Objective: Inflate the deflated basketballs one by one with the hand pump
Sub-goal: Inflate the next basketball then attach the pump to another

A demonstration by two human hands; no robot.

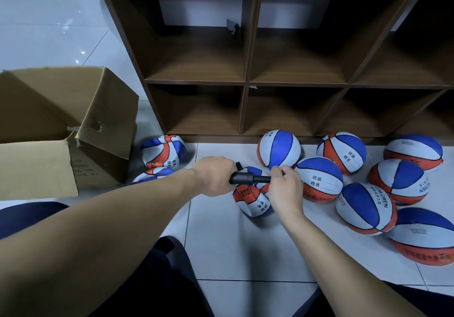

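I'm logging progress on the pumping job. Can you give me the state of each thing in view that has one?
Hand pump: held level in both hands.
Left hand: grips the pump body.
Right hand: grips the other end.
Ball under pump: crumpled, deflated.
Two balls by the box: deflated.
Balls at right: round, inflated.
Cardboard box: open.

The characters 班级 and 姓名 are printed on a white panel of the middle ball, each followed by a blank line. The same characters are seen on the ball behind it. "CHILDREN" is read on a front ball; other print is too small to tell.
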